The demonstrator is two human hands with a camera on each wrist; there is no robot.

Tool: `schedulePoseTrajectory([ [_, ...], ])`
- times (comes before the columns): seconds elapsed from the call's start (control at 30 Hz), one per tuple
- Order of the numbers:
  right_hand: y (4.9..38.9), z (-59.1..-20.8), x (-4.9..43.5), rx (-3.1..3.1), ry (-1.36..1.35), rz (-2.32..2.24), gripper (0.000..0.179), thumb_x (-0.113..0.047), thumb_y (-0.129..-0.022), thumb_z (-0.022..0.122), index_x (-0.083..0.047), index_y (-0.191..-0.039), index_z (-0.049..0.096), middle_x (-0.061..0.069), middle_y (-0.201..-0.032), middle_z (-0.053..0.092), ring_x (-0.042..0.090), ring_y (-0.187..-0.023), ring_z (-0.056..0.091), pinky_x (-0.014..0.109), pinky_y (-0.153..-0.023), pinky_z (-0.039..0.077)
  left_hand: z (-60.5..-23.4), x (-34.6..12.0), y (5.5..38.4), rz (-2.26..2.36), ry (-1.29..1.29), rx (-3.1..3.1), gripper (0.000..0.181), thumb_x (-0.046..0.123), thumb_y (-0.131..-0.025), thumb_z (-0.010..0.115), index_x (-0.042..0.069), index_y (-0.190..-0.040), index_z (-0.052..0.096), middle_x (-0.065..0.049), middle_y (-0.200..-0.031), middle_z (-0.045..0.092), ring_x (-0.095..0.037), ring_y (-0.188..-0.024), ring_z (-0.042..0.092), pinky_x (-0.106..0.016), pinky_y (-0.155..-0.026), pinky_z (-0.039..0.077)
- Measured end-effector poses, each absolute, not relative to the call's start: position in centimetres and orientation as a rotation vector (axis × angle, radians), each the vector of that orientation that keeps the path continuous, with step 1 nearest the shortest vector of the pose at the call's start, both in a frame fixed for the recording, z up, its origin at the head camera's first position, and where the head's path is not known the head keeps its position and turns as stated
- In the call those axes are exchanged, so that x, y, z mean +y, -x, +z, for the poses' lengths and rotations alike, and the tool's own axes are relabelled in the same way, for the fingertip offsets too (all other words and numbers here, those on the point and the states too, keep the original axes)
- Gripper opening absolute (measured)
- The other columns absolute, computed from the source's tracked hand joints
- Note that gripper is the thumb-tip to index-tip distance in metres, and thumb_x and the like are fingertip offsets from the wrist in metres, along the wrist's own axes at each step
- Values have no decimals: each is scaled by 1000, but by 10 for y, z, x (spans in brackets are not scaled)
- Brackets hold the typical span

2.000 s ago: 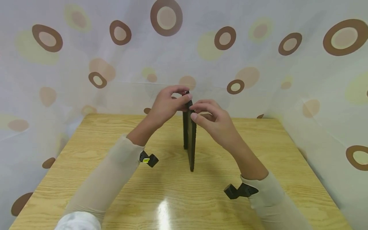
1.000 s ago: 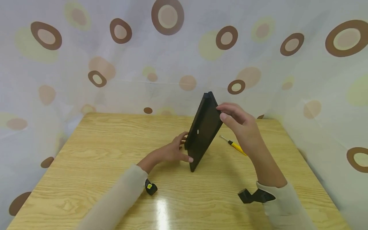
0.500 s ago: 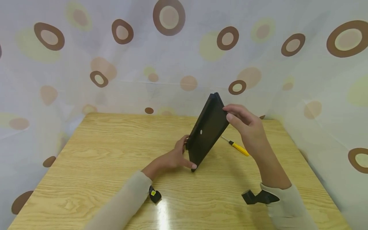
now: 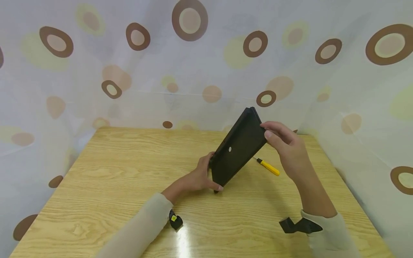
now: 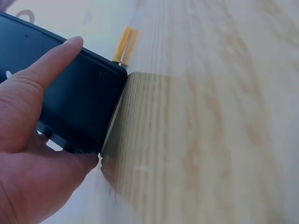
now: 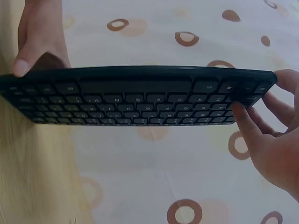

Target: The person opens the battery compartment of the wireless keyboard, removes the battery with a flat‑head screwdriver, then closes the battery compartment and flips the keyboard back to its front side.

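A black keyboard (image 4: 242,147) leans up to the right, its plain underside with a small white oval mark turned to the head camera. Its lower end is down at the wooden table. My left hand (image 4: 198,178) grips that lower end, thumb along the underside. Up at the raised end, my right hand (image 4: 292,152) pinches the edge between thumb and fingers. Rows of lettered keys (image 6: 145,105) show in the right wrist view, where one right fingertip overlaps the end keys.
Behind the keyboard, a yellow-handled screwdriver (image 4: 270,167) lies on the wooden table (image 4: 129,172), its shaft partly covered by the keyboard. White cloth (image 4: 206,64) with brown ring prints hangs behind and at both sides.
The keyboard has tipped from upright to leaning right. My left hand went from its top down to the lower end; my right hand moved right with the upper end, uncovering the screwdriver.
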State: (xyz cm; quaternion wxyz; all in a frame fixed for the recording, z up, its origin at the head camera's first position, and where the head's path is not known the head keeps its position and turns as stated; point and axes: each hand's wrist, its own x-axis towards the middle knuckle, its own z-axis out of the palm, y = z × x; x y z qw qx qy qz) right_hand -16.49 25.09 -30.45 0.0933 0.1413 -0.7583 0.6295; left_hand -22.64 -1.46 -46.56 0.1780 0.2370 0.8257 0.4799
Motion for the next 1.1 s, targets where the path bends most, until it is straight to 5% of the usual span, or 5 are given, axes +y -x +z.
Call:
schedulePoseTrajectory([
  [0.17, 161, -310, 271, -2284, -392, 1828, 33, -21, -104, 58, -4, -132, 62, -1, -123, 64, 13, -108, 63, 18, -95, 50, -465, -13, 226, 1292, -667, 2373, 128, 38, -72, 91, 22, -163, 2, -13, -163, 8, -33, -148, 23, -54, -118, 28],
  [0.5, 153, -319, 301, -2537, -278, 1496, 38, -27, -104, 58, -11, -138, 60, -7, -132, 57, 8, -110, 58, 13, -89, 48, -466, -18, 229, 1150, -654, 2437, 128, 43, -70, 92, 31, -163, 5, -10, -165, 8, -34, -148, 21, -57, -113, 34],
  [0.73, 155, -331, 312, -2530, -345, 1611, 38, -18, -102, 62, -3, -137, 61, -4, -107, 68, 19, -77, 67, 23, -78, 56, -466, -33, 233, 1090, -668, 2462, 127, 45, -70, 92, 31, -164, 7, -8, -165, 6, -34, -150, 13, -58, -114, 32],
  [1.1, 164, -363, 313, -2821, -187, 1487, 46, -36, -100, 64, -12, -139, 61, 2, -93, 71, 23, -80, 68, 28, -78, 53, -459, -65, 234, 925, -665, 2542, 124, 45, -70, 91, 27, -164, 12, -11, -163, 10, -36, -147, 12, -58, -112, 32],
])
